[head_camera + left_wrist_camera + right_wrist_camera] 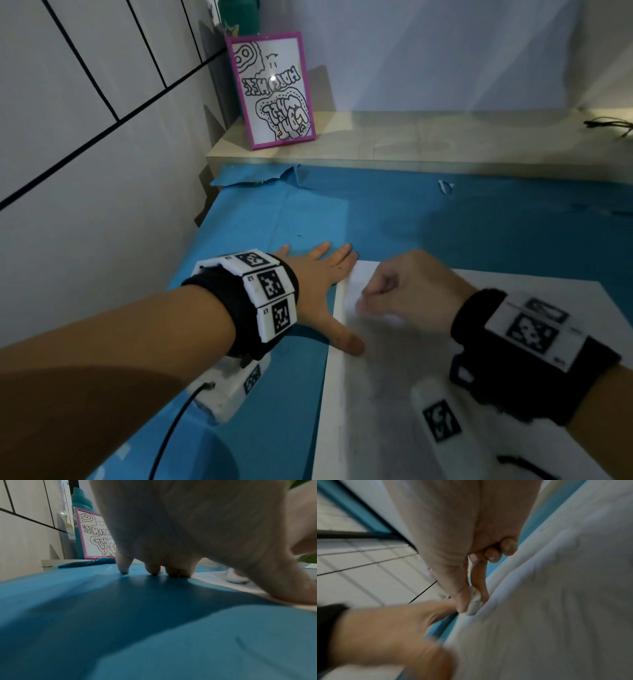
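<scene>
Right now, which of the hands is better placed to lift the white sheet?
Probably the right hand: it pinches the white sheet near its corner. The left hand lies flat, thumb on the sheet's edge, fingers on the blue cover.

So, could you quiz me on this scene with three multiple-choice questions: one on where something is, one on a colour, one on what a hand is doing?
1. Where does the framed drawing stand? A on the floor; B in a drawer; C on the pale ledge.
2. What colour is the table cover? A blue; B red; C green.
3. What is the right hand doing? A lying flat; B pinching the white sheet; C holding a pen.

Answers: C, the head view shows it propped on the ledge. A, blue shows all round the sheet. B, the right wrist view shows thumb and fingers closed on a fold of it.
</scene>
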